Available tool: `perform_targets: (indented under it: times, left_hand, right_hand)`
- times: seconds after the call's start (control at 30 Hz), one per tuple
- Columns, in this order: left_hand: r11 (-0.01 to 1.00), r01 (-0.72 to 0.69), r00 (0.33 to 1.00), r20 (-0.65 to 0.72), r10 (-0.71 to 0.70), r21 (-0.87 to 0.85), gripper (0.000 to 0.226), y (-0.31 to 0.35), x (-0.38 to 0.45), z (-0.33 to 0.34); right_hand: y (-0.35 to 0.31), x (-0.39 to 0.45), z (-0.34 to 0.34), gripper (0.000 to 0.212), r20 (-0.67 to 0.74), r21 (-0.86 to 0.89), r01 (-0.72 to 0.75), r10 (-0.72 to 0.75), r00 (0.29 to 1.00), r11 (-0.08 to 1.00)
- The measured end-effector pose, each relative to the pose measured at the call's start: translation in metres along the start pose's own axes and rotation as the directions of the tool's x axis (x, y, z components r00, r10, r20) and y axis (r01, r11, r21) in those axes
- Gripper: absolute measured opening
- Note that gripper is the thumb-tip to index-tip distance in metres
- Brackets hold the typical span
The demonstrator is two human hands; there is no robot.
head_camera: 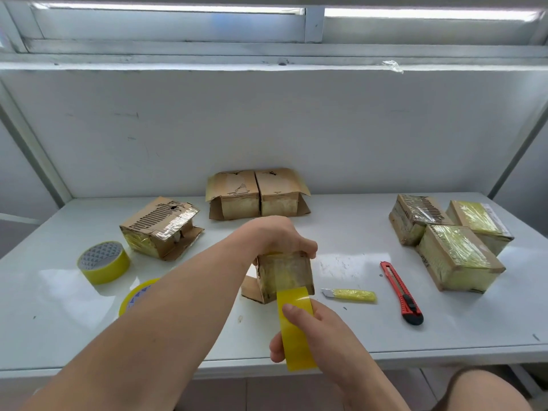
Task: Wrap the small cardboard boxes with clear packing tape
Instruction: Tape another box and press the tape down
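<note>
My left hand (278,235) lies on top of the small cardboard box (284,277) in the middle of the white table (355,330), and its fingers are curled over the upper edge, so they grip the box and keep it standing. My right hand (308,330) holds the roll of yellowish clear tape (296,330) near the front edge of the table; the thumb is pressed on the outside of the roll and the other fingers are bent around it. A strip of tape goes from the roll up to the front face of the box and sticks there. To the right of the box lie a small blade wrapped in yellow tape (350,294) and a red utility knife (401,293). Further right, three wrapped boxes (450,244) stand close together. On the left are two more tape rolls (103,262), a torn box (160,228), and at the back wall an open carton (258,192).
</note>
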State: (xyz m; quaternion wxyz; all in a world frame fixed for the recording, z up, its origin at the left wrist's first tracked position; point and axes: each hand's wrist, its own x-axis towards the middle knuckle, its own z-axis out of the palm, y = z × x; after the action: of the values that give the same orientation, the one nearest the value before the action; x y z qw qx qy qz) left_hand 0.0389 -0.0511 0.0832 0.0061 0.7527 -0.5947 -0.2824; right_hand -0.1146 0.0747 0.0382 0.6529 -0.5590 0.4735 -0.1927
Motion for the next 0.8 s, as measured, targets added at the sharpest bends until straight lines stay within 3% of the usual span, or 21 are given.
perform_targets:
  times: [0.23,0.43,0.53,0.63,0.7,0.8]
  left_hand:
    - [0.978,0.102,0.969,0.242,-0.056,-0.182,0.048,-0.005,0.001,-0.008]
    - [0.962,0.136,0.955,0.291,-0.063,-0.238,0.054,-0.013,0.011,-0.007]
    - [0.958,0.112,0.973,0.224,-0.053,-0.263,0.066,-0.018,0.015,-0.005]
    - [1.0,-0.007,1.0,-0.01,0.007,-0.016,0.08,-0.021,0.02,0.009]
    - [0.988,-0.027,0.979,-0.194,0.057,0.155,0.082,-0.025,0.023,0.019]
    - [0.979,-0.06,0.97,-0.221,0.104,0.196,0.088,-0.036,0.031,0.018]
  right_hand:
    - [0.01,0.002,0.002,0.036,-0.005,0.014,-0.08,0.08,0.997,0.997]
    - [0.005,0.011,0.003,0.033,-0.04,-0.019,-0.058,0.057,0.998,0.998]
    - [0.003,0.015,0.0,0.029,-0.043,-0.022,-0.022,0.021,0.999,1.0]
    - [0.002,0.02,-0.004,0.026,-0.046,0.012,0.005,-0.005,0.999,1.0]
    - [0.002,0.021,-0.003,0.029,-0.033,0.0,0.007,-0.007,0.999,1.0]
    - [0.006,0.023,0.001,0.028,-0.033,-0.063,0.036,-0.038,0.999,0.997]
